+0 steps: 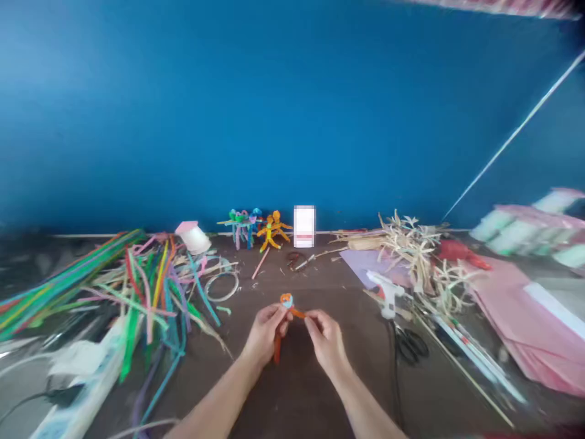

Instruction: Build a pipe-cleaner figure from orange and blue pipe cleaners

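Observation:
My left hand [271,326] is closed on a small pipe-cleaner figure [287,300], with an orange and light blue looped head above the fingers. One orange strand hangs down below that hand. Another orange strand reaches right, and its end is pinched between the thumb and fingers of my right hand [325,336]. Both hands are over the middle of the dark table [292,390]. Part of the figure is hidden behind my left fingers.
Several finished pipe-cleaner figures [269,231] stand by the blue wall. Loose coloured pipe cleaners [155,280] and a power strip [86,384] lie left. Right are a glue gun [388,292], black-handled scissors [411,346], dried plant strips [411,250] and pink sheets [525,323].

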The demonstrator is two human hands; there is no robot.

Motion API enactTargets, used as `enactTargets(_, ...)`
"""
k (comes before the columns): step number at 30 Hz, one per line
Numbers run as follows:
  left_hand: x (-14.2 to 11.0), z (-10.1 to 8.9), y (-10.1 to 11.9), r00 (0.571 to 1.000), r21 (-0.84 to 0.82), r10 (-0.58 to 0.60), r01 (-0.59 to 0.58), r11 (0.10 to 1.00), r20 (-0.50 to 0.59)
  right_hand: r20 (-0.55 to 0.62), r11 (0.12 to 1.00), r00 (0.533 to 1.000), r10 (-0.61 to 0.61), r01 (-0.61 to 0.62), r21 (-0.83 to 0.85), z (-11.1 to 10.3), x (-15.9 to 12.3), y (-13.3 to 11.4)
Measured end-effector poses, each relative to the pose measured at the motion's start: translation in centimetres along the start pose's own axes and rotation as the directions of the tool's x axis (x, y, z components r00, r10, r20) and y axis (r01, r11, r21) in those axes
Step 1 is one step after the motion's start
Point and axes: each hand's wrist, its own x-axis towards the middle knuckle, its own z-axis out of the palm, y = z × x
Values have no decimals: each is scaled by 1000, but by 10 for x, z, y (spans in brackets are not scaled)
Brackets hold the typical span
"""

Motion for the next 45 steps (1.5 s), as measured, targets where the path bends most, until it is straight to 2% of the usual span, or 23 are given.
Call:
enactTargets(4, 2, 4, 5, 998, -58, 1, -5, 998, -59, -11, 975, 991, 136, -132, 181, 0, -1, 5)
enactTargets(7, 2, 4, 7, 995, -98, -29, 20, 995, -96, -36, 892, 964, 265, -230, 390, -3, 2, 7)
enactTargets(13, 3, -2, 9, 981, -174, -114, 86, 981, -157, -105, 658, 932, 348, -163, 735, -13, 8, 9)
enactTargets(17, 5, -4, 10, 983, -210, -129, 99, 973, -134, -132, 551, 921, 365, -100, 828, -18, 10, 7)
enactTargets(21, 4, -3, 12, 983, -240, -138, 106, 965, -124, -104, 506, 911, 400, -125, 853, -21, 13, 4)
enactTargets(23, 4, -2, 13, 981, -244, -148, 115, 963, -123, -98, 512, 912, 399, -133, 849, -22, 13, 4)
enactTargets(25, 3, -1, 14, 981, -233, -155, 125, 964, -113, -99, 552, 920, 378, -138, 822, -21, 12, 4)
enactTargets(28, 2, 0, 15, 985, -186, -140, 121, 975, -96, -41, 721, 949, 312, -208, 661, -16, 9, 4)
enactTargets(30, 1, 1, 16, 988, -154, -127, 111, 982, -93, 60, 850, 966, 253, -251, 463, -13, 6, 1)
enactTargets(32, 1, 3, 16, 988, -141, -132, 119, 983, -83, 149, 922, 967, 205, -242, 302, -10, 4, -1)
enactTargets(34, 1, 3, 15, 987, -144, -143, 132, 981, -75, 207, 941, 959, 194, -241, 238, -9, 3, -2)
enactTargets(40, 3, 4, 12, 988, -163, -114, 95, 982, -107, 399, 935, 897, 189, -289, 206, -14, 4, -5)
enactTargets(45, 2, 4, 12, 987, -129, -135, 123, 984, -87, 452, 950, 876, 168, -267, 164, -17, 5, -8)
